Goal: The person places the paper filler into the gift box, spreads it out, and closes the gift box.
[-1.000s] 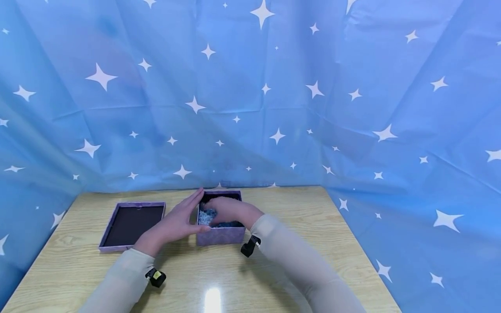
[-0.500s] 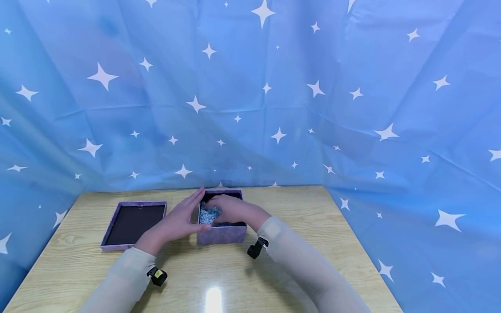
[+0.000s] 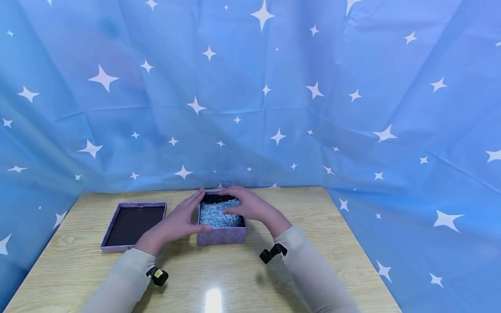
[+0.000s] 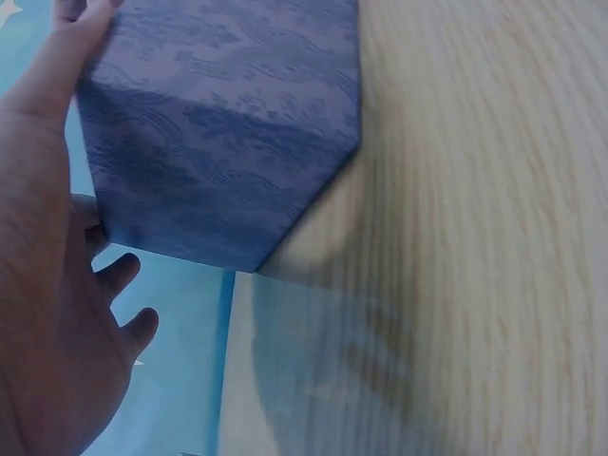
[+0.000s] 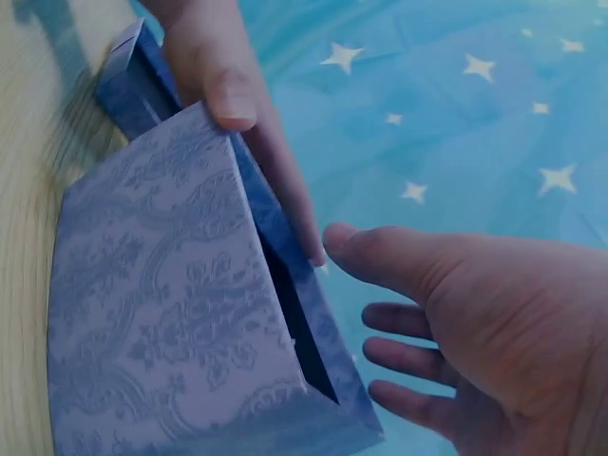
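Note:
A purple patterned box (image 3: 221,236) stands lidless at the far side of the table. Light-blue shredded paper filler (image 3: 214,214) fills much of its dark inside. My left hand (image 3: 176,222) grips the box's left side, thumb over the near rim and fingers reaching to the back corner. In the left wrist view, the lower fingers (image 4: 140,328) hang off the box's wall. Over the right part of the box hovers my right hand (image 3: 254,206), fingers and thumb spread, holding nothing; the right wrist view shows this hand (image 5: 494,332) apart from the box's wall.
The box's lid (image 3: 135,225), purple-rimmed and black inside, lies upturned left of the box, behind the left wrist. A blue star-printed curtain (image 3: 250,130) rises at the table's back and sides. The wooden table (image 3: 188,278) stretches toward me.
My right hand has come up out of the box and moved right, baring the blue shredded paper. The left hand keeps its place on the box.

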The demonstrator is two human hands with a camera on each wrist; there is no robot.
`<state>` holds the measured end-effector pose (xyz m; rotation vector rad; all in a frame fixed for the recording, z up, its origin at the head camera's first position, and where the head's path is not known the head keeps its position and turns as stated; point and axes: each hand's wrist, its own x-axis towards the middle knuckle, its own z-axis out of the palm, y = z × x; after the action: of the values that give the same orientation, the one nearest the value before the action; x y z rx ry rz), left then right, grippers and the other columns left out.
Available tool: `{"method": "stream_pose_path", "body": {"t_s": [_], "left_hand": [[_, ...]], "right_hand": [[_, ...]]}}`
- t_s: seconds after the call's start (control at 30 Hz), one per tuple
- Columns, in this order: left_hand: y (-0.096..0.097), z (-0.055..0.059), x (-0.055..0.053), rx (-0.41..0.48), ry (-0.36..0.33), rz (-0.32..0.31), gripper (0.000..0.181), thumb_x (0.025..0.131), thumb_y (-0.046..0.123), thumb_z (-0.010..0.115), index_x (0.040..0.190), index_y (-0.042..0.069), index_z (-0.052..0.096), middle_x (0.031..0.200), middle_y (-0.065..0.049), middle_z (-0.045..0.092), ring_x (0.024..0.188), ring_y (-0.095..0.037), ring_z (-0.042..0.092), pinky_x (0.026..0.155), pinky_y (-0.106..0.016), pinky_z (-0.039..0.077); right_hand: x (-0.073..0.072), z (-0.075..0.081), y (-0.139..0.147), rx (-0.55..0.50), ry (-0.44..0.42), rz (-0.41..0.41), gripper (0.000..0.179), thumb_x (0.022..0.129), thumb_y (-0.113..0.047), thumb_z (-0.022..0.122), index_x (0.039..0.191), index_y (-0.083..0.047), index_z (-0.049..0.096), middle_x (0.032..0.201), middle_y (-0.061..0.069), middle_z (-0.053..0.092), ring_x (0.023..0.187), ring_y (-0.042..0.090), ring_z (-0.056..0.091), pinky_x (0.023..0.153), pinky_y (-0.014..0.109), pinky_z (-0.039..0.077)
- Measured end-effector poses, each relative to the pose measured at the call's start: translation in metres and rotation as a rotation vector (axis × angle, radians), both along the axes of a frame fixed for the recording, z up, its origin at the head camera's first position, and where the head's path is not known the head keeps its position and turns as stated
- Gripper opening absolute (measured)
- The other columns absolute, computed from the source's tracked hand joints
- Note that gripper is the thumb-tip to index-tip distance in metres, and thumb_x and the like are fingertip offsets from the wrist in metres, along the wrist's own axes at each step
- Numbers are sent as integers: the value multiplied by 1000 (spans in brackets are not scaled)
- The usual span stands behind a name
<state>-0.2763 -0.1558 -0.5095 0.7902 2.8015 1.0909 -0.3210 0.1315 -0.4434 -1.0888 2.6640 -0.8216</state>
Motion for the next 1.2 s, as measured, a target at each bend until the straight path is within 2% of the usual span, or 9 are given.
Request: {"method": "stream_pose_path", "body": {"t_s": [0.1,0.27,0.37,0.53,0.67,0.8,0.97,1.07,1.2], "left_hand": [[-2,1,2,37,-3,-11,120,95,60,83,180,20,8,186,-6,3,167,-48,11,125,-78,25],[-15,8,8,110,9,13,115,99,46,85,180,32,5,186,-8,6,167,-48,11,120,-84,26],[-31,16,15,119,20,45,113,100,45,84,179,37,3,186,-10,8,166,-51,14,118,-85,27],[-65,30,29,104,28,104,112,101,49,82,180,32,5,185,-15,8,164,-55,16,117,-86,26],[-93,32,39,84,59,153,113,100,44,84,181,28,6,185,-18,9,163,-58,17,115,-87,27],[-120,28,48,99,76,197,112,99,36,87,181,24,11,183,-21,13,161,-60,18,111,-90,27],[-150,14,61,123,66,263,111,98,29,87,180,20,13,181,-28,15,158,-65,19,110,-90,25],[-167,5,67,127,38,300,110,100,29,85,180,18,11,180,-31,13,158,-66,16,109,-91,23],[-187,-8,74,135,-25,342,109,103,30,81,180,13,6,179,-35,6,158,-69,10,107,-93,22]], "right_hand": [[7,-2,-2,-76,-13,-15,59,104,-24,82,158,-12,62,161,8,59,155,32,48,126,52,41],[19,-6,-16,-169,-50,-21,61,106,-30,80,160,-13,60,163,4,57,154,28,50,124,52,43],[27,-7,-31,-200,-69,-10,63,106,-33,79,162,-15,58,165,1,55,154,24,49,124,49,44],[46,-1,-65,-230,-104,-31,69,105,-37,80,166,-18,53,167,-1,53,151,21,52,121,45,48],[62,1,-97,-290,-166,-60,79,103,-39,82,170,-22,46,168,-1,50,147,21,55,117,42,51],[77,-2,-126,-319,-210,-94,88,99,-42,86,172,-24,41,170,-2,45,144,21,57,114,35,53],[91,-15,-154,-305,-220,-134,95,95,-44,90,172,-19,40,170,-1,45,137,17,61,107,28,54],[98,-25,-166,-292,-242,-171,98,94,-45,91,173,-18,39,169,-2,45,135,16,62,105,28,55],[103,-39,-179,-274,-269,-249,102,91,-48,92,173,-17,39,168,-2,45,141,15,58,111,33,53]]}}
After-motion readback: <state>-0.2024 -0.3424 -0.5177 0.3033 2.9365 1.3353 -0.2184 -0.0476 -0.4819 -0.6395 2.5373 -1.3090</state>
